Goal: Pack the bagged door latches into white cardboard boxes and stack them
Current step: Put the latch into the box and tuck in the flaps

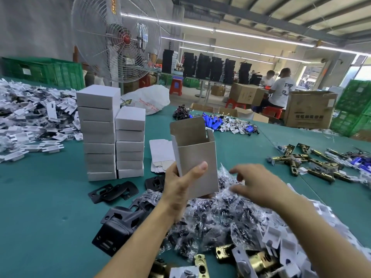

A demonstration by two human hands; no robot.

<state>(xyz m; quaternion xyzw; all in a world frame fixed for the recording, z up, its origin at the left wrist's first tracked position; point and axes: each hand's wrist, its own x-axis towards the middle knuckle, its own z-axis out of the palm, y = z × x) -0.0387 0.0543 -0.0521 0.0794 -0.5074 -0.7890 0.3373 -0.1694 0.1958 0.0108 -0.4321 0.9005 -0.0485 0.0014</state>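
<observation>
Left hand grips an open white cardboard box upright above a heap of clear-bagged dark door latches.
On the teal table cover, flat white card pieces lie spread at the far left. Next stand two stacks of closed white boxes, touching, the left one taller. Black metal plates lie in front of them. The left thumb presses the box's near wall, and its top flap stands open. The right hand hovers just over the bagged heap, fingers loosely spread, holding nothing. Loose brass latch bolts lie far right.
</observation>
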